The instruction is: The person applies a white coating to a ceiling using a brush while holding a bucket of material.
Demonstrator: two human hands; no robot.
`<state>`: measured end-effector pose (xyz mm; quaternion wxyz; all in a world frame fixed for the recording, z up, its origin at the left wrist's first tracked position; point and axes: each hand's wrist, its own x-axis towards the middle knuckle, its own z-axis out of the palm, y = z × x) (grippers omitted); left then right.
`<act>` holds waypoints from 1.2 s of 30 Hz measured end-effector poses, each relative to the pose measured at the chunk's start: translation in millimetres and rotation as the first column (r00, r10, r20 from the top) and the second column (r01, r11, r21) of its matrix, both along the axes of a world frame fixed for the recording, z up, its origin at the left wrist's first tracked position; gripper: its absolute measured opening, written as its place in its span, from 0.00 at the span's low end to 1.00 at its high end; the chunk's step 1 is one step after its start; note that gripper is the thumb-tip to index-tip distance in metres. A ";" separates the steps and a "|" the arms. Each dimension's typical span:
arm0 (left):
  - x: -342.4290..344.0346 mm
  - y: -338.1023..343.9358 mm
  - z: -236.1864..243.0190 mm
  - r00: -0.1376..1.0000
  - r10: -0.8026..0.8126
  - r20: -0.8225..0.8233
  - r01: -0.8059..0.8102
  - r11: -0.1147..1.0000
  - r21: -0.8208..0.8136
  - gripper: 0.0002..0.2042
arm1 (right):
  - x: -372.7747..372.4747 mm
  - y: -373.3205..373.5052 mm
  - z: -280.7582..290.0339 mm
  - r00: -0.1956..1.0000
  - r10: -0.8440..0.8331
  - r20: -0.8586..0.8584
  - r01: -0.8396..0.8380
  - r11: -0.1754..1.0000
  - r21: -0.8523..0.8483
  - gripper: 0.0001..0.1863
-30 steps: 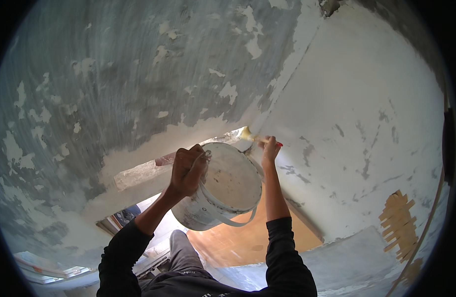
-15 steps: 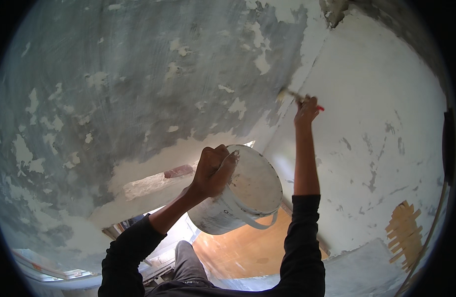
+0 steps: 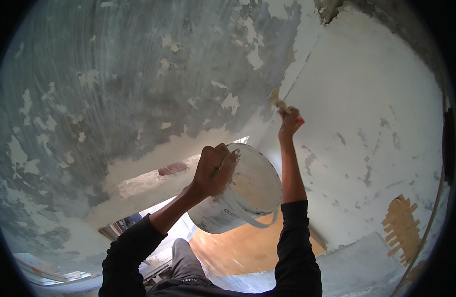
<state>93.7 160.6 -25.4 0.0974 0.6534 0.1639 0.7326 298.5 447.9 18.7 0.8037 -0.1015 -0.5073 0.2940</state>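
My left hand [image 3: 213, 171] is closed on the near-left rim of a white plastic bucket [image 3: 213, 214]. The bucket is smeared and tilted, its mouth turned up toward me and its white handle hanging down in front. Pale residue coats the inside; how full it is, I cannot tell. Up and to the right, my right hand [image 3: 289, 122] is closed around a paintbrush [image 3: 274, 95] with a red handle end. Its pale bristles lie by the seam between a patchy grey surface [image 3: 139, 94] and a white wall [image 3: 356, 94]. Whether they touch, I cannot make out.
A recess with a reddish brick [image 3: 172, 169] opens left of the bucket. An orange-brown board [image 3: 233, 255] lies below. A tan ribbed patch [image 3: 402, 225] marks the white wall at right, near a long thin cable or pipe [image 3: 433, 218]. A window [image 3: 54, 270] shows at lower left.
My right hand has moved left and down with the paintbrush, whose bristles now point more upward. The view has shifted slightly. My left hand keeps its hold on the bucket.
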 end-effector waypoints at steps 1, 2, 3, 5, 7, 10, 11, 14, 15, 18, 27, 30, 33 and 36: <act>0.0 -0.7 0.1 1.000 -0.031 0.006 0.031 0.999 0.012 0.19 | 3.6 -6.5 -18.2 1.000 -0.004 0.025 0.006 0.995 -0.103 0.12; 0.3 -2.0 -0.6 0.998 -0.060 0.011 0.059 0.998 0.025 0.18 | 7.1 -12.3 -34.6 0.995 -0.044 0.093 0.061 0.979 -0.197 0.12; 1.3 -3.5 -1.5 0.998 -0.061 0.017 0.061 0.998 0.023 0.18 | 11.9 -15.8 -49.6 0.983 -0.077 0.166 0.122 0.952 -0.281 0.12; 2.6 -6.1 -2.6 0.999 -0.052 0.014 0.052 0.999 0.005 0.18 | 22.6 -24.2 -77.3 0.969 -0.089 0.232 0.166 0.928 -0.335 0.13; 3.0 -9.1 0.7 0.998 -0.060 0.011 0.060 0.998 0.003 0.19 | 29.4 -24.2 -81.5 0.951 -0.105 0.289 0.212 0.904 -0.370 0.13; 3.9 -6.4 -1.9 0.998 -0.063 0.013 0.063 0.998 0.007 0.19 | 16.0 -23.4 -77.4 0.971 -0.105 0.215 0.186 0.897 -0.401 0.13; 5.9 -4.2 -3.2 0.997 -0.070 0.031 0.069 0.997 0.020 0.19 | 7.4 -22.7 -62.0 0.985 -0.079 0.155 0.130 0.926 -0.353 0.13; 2.6 -9.5 -2.2 0.999 -0.010 -0.039 0.008 0.998 -0.062 0.19 | -17.0 -26.6 -13.6 0.992 -0.061 0.108 0.088 0.960 -0.265 0.13; 3.0 -8.8 -2.8 0.999 -0.013 -0.043 0.010 0.998 -0.062 0.19 | -19.6 -28.7 1.0 0.993 -0.064 0.104 0.090 0.960 -0.265 0.13; 3.5 -6.0 -4.7 1.000 0.008 -0.023 -0.009 0.999 -0.038 0.18 | -16.3 -37.8 38.9 0.992 -0.008 -0.122 -0.015 0.982 -0.191 0.12; -6.2 -6.6 -18.9 0.998 0.031 0.052 -0.030 0.999 -0.014 0.18 | -14.7 -26.3 25.6 0.944 0.216 -0.248 -0.250 0.962 -0.114 0.11; -5.7 -8.2 -24.6 0.994 0.064 0.088 -0.065 0.998 0.001 0.18 | 10.6 -1.4 -36.2 0.953 0.209 -0.219 -0.242 0.960 -0.139 0.11; -13.3 -5.4 -48.3 0.992 0.070 0.108 -0.059 0.993 -0.098 0.19 | 12.3 -22.3 -84.0 0.987 0.069 -0.142 -0.116 0.927 -0.356 0.10; -21.4 -18.0 -69.5 0.987 0.010 0.162 0.052 0.924 -0.379 0.20 | 36.6 -35.4 -114.5 0.994 0.109 -0.003 -0.101 0.904 -0.415 0.11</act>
